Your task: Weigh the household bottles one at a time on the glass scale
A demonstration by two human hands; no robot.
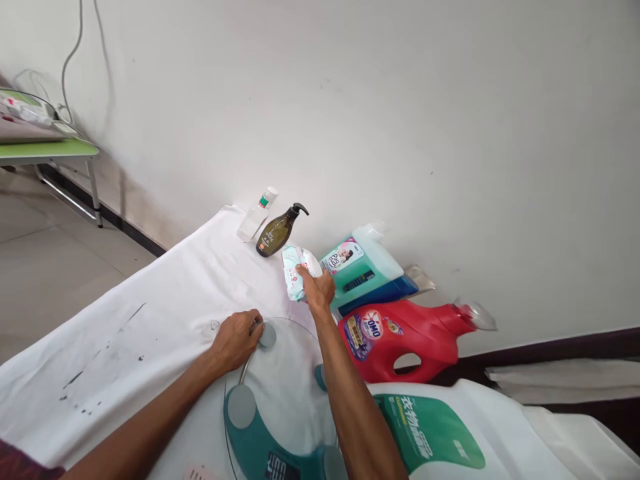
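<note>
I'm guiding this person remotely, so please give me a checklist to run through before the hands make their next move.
1. Right hand has a grip on the soft pack: ok, thumb on its near side.
2. Soft pack's underside supported: cannot tell, it is hidden.
3. Left hand at the glass scale: ok, fingertips by a grey round pad; how firmly they press, cannot tell.
4. Whole scale in sight: not ok, the right forearm covers part of it.
5. Display fully readable: not ok, the picture's lower edge cuts it off.
</note>
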